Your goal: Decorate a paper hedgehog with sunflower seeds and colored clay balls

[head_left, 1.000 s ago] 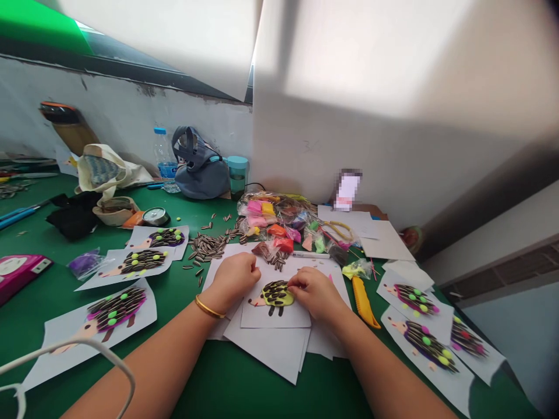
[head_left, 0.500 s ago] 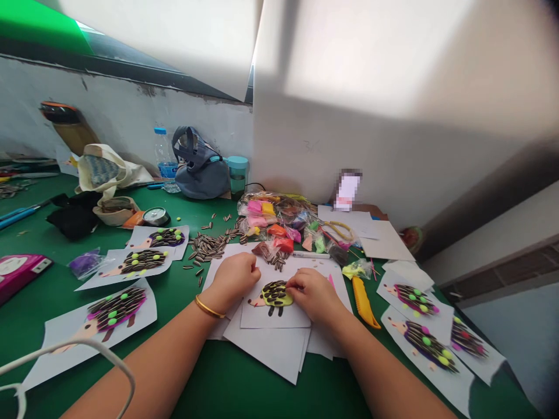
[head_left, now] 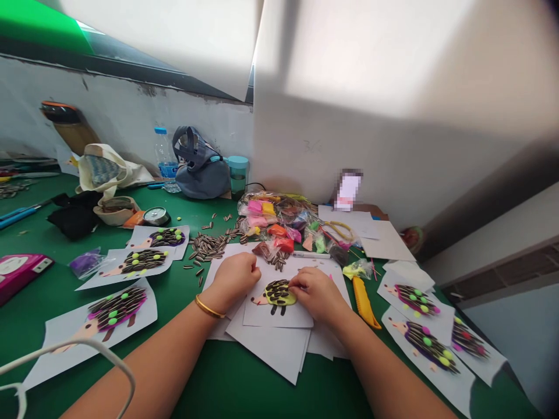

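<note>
A hedgehog picture (head_left: 279, 293) on white paper lies between my hands, its yellow-green clay body studded with dark striped sunflower seeds. The snout is pink and two dark legs show below. My right hand (head_left: 318, 294) touches the body's right edge with thumb and fingers pinched together; whatever is in the pinch is too small to make out. Left of the picture, my left hand (head_left: 236, 276) is curled closed above the paper stack (head_left: 273, 352), its contents hidden. Loose sunflower seeds (head_left: 209, 247) are heaped beyond the left hand, with a few more near the clay packets (head_left: 277, 230).
Finished-looking hedgehog cards lie at left (head_left: 116, 308) and right (head_left: 425, 346). A yellow utility knife (head_left: 364, 302) is beside my right forearm. A white pen (head_left: 311, 255) and scissors (head_left: 340, 231) lie behind. A white cable (head_left: 109, 355) crosses the lower left.
The hedgehog picture has shifted slightly to the right, and my right fingers have moved a little with it. My left hand stays almost where it was.
</note>
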Demonstrator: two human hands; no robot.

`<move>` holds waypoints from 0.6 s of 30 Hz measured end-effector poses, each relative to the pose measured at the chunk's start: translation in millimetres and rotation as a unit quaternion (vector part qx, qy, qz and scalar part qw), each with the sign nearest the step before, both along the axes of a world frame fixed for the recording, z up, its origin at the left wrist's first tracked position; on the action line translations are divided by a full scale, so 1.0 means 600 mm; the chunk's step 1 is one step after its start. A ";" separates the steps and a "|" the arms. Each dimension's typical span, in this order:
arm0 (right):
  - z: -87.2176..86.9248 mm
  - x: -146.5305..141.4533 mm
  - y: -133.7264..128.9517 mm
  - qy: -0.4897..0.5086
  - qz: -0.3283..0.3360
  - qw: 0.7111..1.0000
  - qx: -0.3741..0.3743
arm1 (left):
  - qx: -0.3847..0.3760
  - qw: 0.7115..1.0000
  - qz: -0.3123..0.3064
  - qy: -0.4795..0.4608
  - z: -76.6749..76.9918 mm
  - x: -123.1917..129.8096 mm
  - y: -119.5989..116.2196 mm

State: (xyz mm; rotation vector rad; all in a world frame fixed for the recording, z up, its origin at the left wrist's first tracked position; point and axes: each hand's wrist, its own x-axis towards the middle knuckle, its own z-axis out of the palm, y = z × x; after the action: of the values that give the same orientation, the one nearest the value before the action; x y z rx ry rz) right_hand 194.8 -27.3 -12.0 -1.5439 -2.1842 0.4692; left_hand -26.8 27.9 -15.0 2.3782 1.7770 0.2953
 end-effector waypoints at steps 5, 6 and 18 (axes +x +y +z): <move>0.004 -0.001 -0.001 -0.006 0.000 1.000 -0.011 | -0.007 1.000 0.003 0.003 0.005 0.003 -0.004; 0.004 -0.001 -0.001 -0.006 0.001 1.000 -0.012 | -0.005 1.000 -0.001 0.006 0.006 0.004 -0.005; 0.000 -0.002 -0.001 -0.034 0.018 0.999 -0.007 | 0.002 0.998 -0.051 0.021 0.011 0.009 -0.006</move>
State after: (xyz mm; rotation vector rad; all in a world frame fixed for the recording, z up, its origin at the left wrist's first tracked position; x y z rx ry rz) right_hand 193.6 -28.2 -12.0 -1.5509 -2.2688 0.4490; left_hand -21.6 24.0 -8.3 2.4858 1.6663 0.2372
